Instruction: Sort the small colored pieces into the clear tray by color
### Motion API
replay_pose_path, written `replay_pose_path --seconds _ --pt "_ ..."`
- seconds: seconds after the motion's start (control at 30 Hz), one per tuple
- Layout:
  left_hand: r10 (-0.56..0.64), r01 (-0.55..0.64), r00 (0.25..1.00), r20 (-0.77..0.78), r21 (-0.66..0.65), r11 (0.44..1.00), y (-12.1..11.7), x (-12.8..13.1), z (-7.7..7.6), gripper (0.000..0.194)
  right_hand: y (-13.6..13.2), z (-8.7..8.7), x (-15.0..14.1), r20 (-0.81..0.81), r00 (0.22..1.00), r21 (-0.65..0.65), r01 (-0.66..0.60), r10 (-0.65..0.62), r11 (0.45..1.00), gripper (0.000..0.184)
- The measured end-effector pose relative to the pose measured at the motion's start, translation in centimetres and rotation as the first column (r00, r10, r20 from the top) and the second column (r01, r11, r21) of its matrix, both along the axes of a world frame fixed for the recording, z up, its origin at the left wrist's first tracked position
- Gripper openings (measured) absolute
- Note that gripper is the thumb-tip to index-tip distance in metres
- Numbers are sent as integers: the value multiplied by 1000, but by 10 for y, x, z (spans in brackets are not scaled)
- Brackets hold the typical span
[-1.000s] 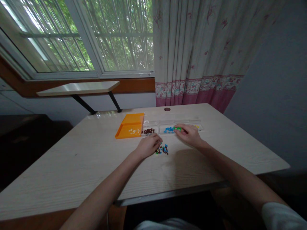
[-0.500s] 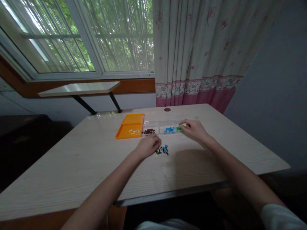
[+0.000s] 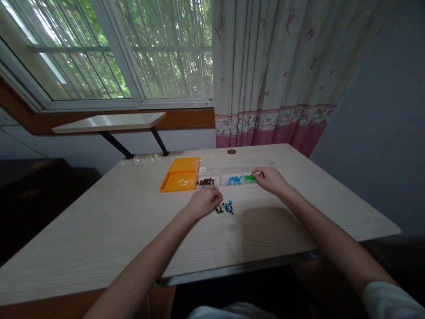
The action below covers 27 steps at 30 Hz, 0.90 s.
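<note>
My right hand (image 3: 270,179) hovers over the right end of a clear compartment box (image 3: 221,178), thumb and fingertips pinched together beside the green pieces (image 3: 249,178). Whatever is between those fingertips is too small to make out. My left hand (image 3: 204,200) rests on the table with its fingers curled, just left of a loose pile of small mixed pieces (image 3: 227,207) in brown, blue, green and yellow. Its fingers hide anything they hold. Brown pieces (image 3: 206,181) and blue pieces (image 3: 235,180) lie in separate compartments.
An orange tray (image 3: 181,165) with small white pieces (image 3: 185,182) adjoins the box's left side. Behind it, a raised shelf (image 3: 109,122) stands on black legs at the table's back left. A round brown cable hole (image 3: 231,152) lies near the back edge of the table (image 3: 133,230).
My right hand has shifted right, from beside the blue pieces to the far side of the green ones, which now show more. My left hand has hardly moved.
</note>
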<state>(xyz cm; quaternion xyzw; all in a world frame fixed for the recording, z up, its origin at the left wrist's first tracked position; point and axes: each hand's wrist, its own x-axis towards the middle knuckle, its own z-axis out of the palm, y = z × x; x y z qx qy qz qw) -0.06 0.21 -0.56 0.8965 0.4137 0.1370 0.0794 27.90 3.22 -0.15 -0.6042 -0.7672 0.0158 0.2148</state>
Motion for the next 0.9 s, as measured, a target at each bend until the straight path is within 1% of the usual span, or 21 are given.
replay_pose_path --seconds 0.1,0.23,0.4,0.53,0.67,0.9 --pt "1 -1 1000 8 1 1000 0 0 -1 19 -10 0 -17 -1 994 -18 -107 107 994 26" --pt "-10 9 999 41 16 1000 1 2 -3 18 -25 -3 -44 5 967 -42 -253 253 967 25" --pt "-32 32 983 183 2 999 -1 6 -3 18 -34 -14 -67 -24 930 -41 -368 367 929 22" --pt "-69 68 962 264 12 998 -3 9 -2 17 -36 -20 -72 -96 917 -7 -390 388 921 21" --pt "-81 79 954 289 18 997 -4 10 -2 16 -36 -20 -72 -152 912 11 -383 380 924 19" --pt "-72 74 948 309 4 997 -4 10 -2 19 -34 -18 -71 -159 901 35 -404 404 914 17"
